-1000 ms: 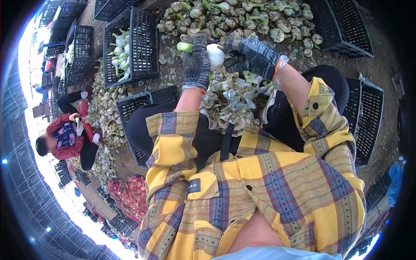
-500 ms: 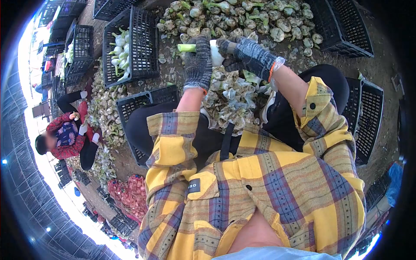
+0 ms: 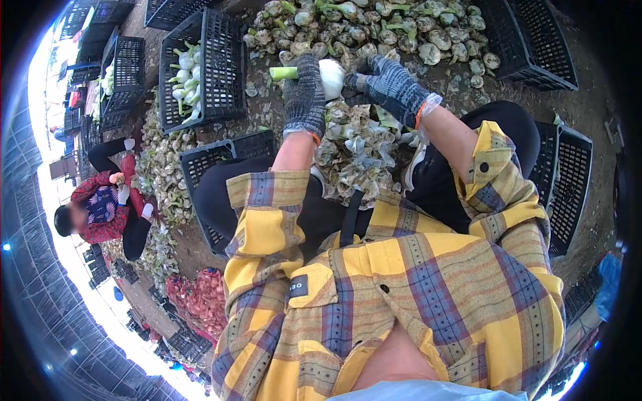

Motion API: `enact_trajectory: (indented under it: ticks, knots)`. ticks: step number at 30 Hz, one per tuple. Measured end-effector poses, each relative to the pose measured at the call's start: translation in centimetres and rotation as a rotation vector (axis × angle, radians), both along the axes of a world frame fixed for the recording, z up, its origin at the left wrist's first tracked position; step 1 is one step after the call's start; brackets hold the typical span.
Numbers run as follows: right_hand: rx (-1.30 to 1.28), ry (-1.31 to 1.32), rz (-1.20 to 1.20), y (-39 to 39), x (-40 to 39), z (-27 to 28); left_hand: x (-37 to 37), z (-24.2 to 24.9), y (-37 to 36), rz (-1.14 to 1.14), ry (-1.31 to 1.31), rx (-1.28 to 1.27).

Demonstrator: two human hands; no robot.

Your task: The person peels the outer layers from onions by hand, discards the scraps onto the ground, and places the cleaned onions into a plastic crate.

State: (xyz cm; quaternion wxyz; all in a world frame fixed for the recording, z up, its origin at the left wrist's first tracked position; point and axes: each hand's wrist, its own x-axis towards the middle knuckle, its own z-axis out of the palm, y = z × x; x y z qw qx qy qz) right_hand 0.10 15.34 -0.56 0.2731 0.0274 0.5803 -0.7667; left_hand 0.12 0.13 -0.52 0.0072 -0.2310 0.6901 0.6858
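Observation:
My left hand (image 3: 305,93), in a grey knitted glove, is closed around the stalk of a fresh garlic bulb (image 3: 332,79). The cut green stem end pokes out on the left, and the peeled white bulb shows on the right. Just right of the bulb, my right hand (image 3: 392,90) has its gloved fingers curled; what they hold, if anything, I cannot make out. Below the hands, between my legs, lies a heap of stripped garlic skins (image 3: 354,150). Beyond them spreads a pile of unpeeled garlic (image 3: 374,30).
A black crate (image 3: 224,67) with peeled garlic stands at the upper left. Other crates stand by my left knee (image 3: 227,148), at my right (image 3: 572,180) and upper right (image 3: 528,47). At left, a person (image 3: 103,207) sits beside more garlic (image 3: 164,174), near red net sacks (image 3: 197,297).
My right hand has moved slightly right, off the bulb, so more of its white body shows. My left hand keeps hold of the stalk, having shifted slightly left.

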Motion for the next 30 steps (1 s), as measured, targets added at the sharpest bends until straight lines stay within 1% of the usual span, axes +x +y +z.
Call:
enact_trajectory:
  ticks: [2,4,5,6,7,8,9,10,12,13,14,16,17,18,19,20,21,22,24,25,26,28,29,30]
  knots:
    - [-0.029,0.01,-0.011,0.2,-0.2,0.0,0.4,0.3,0.2,-0.019,0.04,-0.028]
    - [0.171,0.012,-0.035,0.3,-0.4,1.2,0.6,0.5,0.3,-0.037,0.077,-0.058]
    - [0.283,0.034,-0.093,0.5,-1.0,0.5,0.6,0.6,0.3,-0.005,0.022,-0.026]
    - [0.283,0.036,-0.094,0.8,-1.6,-0.6,0.5,0.6,0.2,0.029,-0.031,0.006]
    - [0.259,0.015,-0.141,1.3,-1.9,-1.5,0.3,0.3,-0.1,0.028,-0.03,0.006]
    - [0.236,-0.005,-0.188,1.6,-2.1,-2.4,0.0,0.0,-0.5,0.035,-0.04,0.067]
    - [0.017,-0.196,-0.206,1.2,-1.6,-0.7,-0.2,-0.4,-0.8,0.043,-0.049,0.129]
    - [0.018,-0.195,-0.204,1.1,-1.2,-0.1,-0.3,-0.4,-0.8,0.045,-0.048,0.13]
    - [-0.338,-0.293,-0.16,1.0,-0.5,0.9,-0.2,-0.5,-0.8,0.028,-0.029,0.172]
    - [-0.366,-0.278,-0.073,0.7,-0.3,2.0,-0.1,-0.6,-0.8,0.028,-0.031,0.172]
    - [-0.365,-0.278,-0.073,0.7,-0.3,1.9,0.0,-0.7,-0.8,-0.009,0.008,0.174]
    - [-0.04,-0.017,0.064,0.5,-0.5,0.9,0.2,-0.1,-0.5,-0.045,0.047,0.175]
    - [-0.094,-0.011,0.002,0.2,-0.5,0.4,0.6,0.6,-0.1,-0.056,0.037,0.026]
    - [-0.094,-0.011,0.003,0.2,-0.6,0.0,0.8,1.2,0.1,-0.066,0.027,-0.124]
    - [0.051,-0.015,0.003,0.0,-0.6,0.3,0.7,0.8,-0.1,-0.065,0.026,-0.124]
    - [0.195,-0.018,0.003,-0.1,-0.7,0.6,0.4,0.2,-0.3,-0.012,-0.028,-0.054]
    - [0.011,-0.167,-0.098,-0.1,-0.5,1.1,0.2,-0.3,-0.4,0.039,-0.084,0.017]
    - [0.011,-0.169,-0.098,0.0,-0.7,0.1,0.1,-0.4,-0.4,0.04,-0.086,0.016]
    - [-0.026,-0.097,-0.261,0.5,-1.6,-2.6,-0.4,-0.3,-0.2,0.153,-0.133,0.485]
    - [-0.145,-0.126,-0.299,0.5,-1.1,-0.7,-0.6,-0.1,-0.3,0.126,-0.141,0.544]
    - [-0.146,-0.124,-0.299,0.6,-1.3,-0.4,-0.7,0.1,-0.4,0.126,-0.139,0.543]
    - [-0.155,-0.173,-0.475,0.6,-1.6,-0.4,-0.5,0.4,-0.6,0.228,-0.213,0.694]
    - [-0.125,-0.167,-0.514,1.1,-1.9,-0.9,-0.7,0.0,-1.1,0.235,-0.183,0.842]
    - [-0.126,-0.169,-0.512,1.4,-1.9,-1.1,-1.1,-1.2,-2.4,0.238,-0.183,0.841]
